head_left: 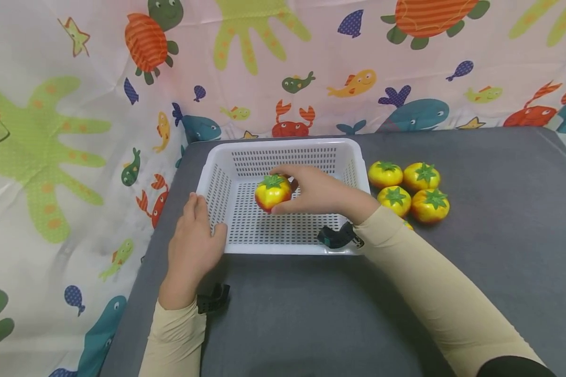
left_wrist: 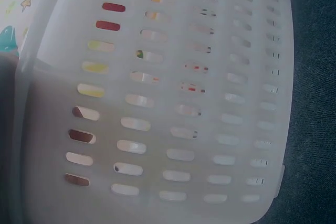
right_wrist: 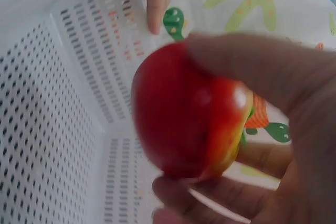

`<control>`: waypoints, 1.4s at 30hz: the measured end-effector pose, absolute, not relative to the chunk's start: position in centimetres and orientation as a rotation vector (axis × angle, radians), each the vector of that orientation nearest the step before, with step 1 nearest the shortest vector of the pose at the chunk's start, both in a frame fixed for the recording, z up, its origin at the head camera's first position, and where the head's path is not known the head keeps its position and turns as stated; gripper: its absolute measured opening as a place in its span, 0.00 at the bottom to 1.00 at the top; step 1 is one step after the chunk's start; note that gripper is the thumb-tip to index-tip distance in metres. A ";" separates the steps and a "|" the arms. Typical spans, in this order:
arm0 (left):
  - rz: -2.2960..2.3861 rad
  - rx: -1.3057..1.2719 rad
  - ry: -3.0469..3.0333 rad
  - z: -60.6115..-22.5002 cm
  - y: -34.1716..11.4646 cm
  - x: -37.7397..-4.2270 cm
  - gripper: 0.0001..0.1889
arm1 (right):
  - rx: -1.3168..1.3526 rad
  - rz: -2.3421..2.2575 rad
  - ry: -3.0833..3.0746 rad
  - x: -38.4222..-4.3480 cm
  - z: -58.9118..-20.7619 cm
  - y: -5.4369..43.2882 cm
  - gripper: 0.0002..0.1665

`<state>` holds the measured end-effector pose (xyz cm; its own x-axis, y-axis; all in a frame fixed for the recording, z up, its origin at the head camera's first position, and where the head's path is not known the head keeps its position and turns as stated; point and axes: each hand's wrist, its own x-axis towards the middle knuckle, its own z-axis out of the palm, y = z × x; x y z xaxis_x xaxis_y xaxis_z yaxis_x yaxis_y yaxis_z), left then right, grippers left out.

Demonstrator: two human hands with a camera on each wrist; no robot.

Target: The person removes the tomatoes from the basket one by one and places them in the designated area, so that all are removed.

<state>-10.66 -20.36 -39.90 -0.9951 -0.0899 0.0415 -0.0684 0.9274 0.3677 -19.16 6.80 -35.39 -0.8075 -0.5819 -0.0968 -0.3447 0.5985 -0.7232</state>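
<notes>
My right hand (head_left: 313,191) grips a red-and-yellow toy tomato (head_left: 272,193) with a green leafy top, thumb on one side and fingers on the other. It is held over the inside of a white perforated plastic basket (head_left: 285,250). In the right wrist view, the red underside of the tomato (right_wrist: 178,114) faces the camera. My left hand (head_left: 194,243) is at the basket's left side, fingers extended along the rim. Only the basket's slotted outer wall (left_wrist: 157,93) fills the left wrist view; the left hand is not clearly visible there.
Several more toy tomatoes (head_left: 430,205) sit grouped on the grey table (head_left: 500,235) just right of the basket, one partly hidden by the right sleeve (head_left: 420,277). A curtain (head_left: 254,110) printed with sea animals hangs behind and to the left of the table.
</notes>
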 end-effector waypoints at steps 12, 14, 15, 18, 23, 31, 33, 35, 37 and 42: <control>-0.552 0.108 -3.022 -39.8 -20.4 -10.8 0.41 | -0.730 -1.081 2.513 -17.6 -34.5 10.3 0.51; -0.558 0.109 -3.025 -39.7 -20.5 -10.8 0.41 | -0.728 -1.088 2.521 -17.3 -34.4 10.9 0.51; -0.560 0.110 -3.026 -39.7 -20.5 -10.8 0.41 | -0.725 -1.089 2.525 -17.1 -34.3 11.3 0.50; -0.574 0.113 -3.028 -39.7 -20.5 -10.7 0.41 | -0.715 -1.088 2.548 -16.5 -34.0 12.5 0.50; -0.578 0.114 -3.030 -39.7 -20.4 -10.7 0.41 | -0.611 -1.088 2.607 -15.1 -34.3 15.1 0.51; -0.567 0.120 -3.034 -39.6 -20.3 -10.8 0.42 | -0.555 -1.021 2.691 -13.3 -34.6 18.5 0.51; -0.567 0.126 -3.040 -39.6 -20.2 -10.8 0.42 | -0.545 -1.032 2.704 -12.9 -34.7 19.2 0.51; -0.564 0.125 -3.043 -39.5 -20.2 -10.7 0.42 | -0.533 -1.057 2.708 -12.6 -34.8 19.8 0.50; -0.564 0.123 -3.043 -39.4 -20.2 -10.7 0.41 | -0.507 -1.080 2.702 -12.3 -34.7 20.5 0.51; -0.568 0.118 -3.042 -39.4 -20.2 -10.6 0.41 | -0.439 -1.108 2.696 -11.5 -34.5 22.3 0.52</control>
